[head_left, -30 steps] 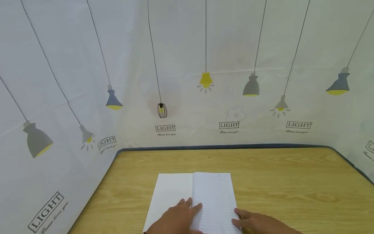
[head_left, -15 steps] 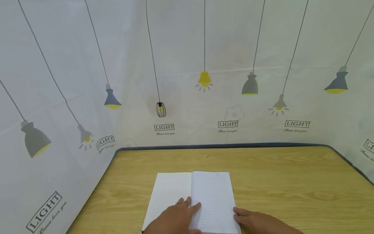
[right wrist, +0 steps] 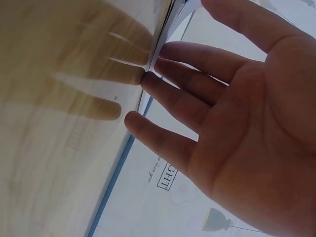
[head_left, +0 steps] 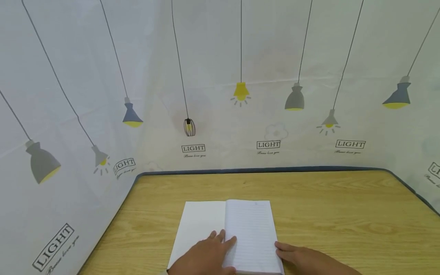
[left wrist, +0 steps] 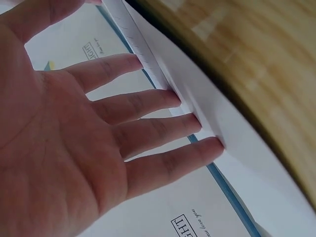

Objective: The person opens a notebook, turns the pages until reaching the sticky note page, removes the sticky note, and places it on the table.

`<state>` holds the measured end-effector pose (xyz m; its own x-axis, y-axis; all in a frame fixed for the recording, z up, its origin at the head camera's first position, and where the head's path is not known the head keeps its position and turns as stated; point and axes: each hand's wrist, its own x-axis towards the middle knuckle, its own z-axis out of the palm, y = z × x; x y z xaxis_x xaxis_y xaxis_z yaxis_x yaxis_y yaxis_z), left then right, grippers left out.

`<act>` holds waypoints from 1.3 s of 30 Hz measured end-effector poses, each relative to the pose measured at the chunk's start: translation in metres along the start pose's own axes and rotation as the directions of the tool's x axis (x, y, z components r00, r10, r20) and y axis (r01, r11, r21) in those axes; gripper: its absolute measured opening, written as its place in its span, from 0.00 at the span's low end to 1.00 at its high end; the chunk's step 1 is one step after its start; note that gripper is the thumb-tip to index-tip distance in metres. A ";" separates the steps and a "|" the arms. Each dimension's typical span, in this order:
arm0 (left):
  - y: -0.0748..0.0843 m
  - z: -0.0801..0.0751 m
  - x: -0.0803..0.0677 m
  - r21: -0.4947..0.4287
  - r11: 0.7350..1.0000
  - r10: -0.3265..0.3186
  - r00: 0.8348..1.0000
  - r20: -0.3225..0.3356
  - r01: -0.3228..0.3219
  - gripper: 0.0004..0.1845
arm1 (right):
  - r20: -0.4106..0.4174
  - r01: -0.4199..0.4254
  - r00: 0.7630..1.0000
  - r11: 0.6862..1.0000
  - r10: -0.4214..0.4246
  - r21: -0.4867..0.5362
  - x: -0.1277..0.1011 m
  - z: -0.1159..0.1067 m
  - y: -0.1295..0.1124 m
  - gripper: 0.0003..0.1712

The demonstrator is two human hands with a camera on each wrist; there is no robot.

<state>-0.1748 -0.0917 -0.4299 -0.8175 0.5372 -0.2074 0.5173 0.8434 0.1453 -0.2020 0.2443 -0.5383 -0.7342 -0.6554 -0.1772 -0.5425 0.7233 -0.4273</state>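
An open notebook (head_left: pixel 251 225) lies flat on the wooden table, with a blank white page (head_left: pixel 197 219) on its left side and a lined page on its right. Across its centre fold my left hand (head_left: pixel 206 254) rests with spread fingers; the left wrist view shows those fingers (left wrist: pixel 165 165) straight, their tips touching the paper. My right hand (head_left: pixel 306 256) is at the notebook's lower right edge, fingertips touching the side of the pages. In the right wrist view, the right hand (right wrist: pixel 247 113) has extended fingers, and its thumb is apart from them.
The pale wood table (head_left: pixel 343 214) extends around the notebook, bounded by a dark blue edge strip (head_left: pixel 261 170). Behind and beside it hangs a white curtain (head_left: pixel 220 126) printed with lamps and the word LIGHT.
My right fingers have drawn slightly closer together at the notebook's edge. The left hand stays in place on the pages. The whole head view shifts a little.
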 end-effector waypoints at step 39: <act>0.011 -0.003 0.003 0.102 0.983 0.176 0.939 -0.296 -0.152 0.13 | -0.039 0.039 0.998 0.999 -0.039 -0.005 -0.016 -0.024 -0.044 0.47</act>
<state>-0.1727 -0.0811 -0.4259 -0.7513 0.6495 0.1171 0.6589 0.7484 0.0760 -0.1765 0.2281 -0.4956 -0.7281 -0.6739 -0.1256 -0.5723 0.6985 -0.4296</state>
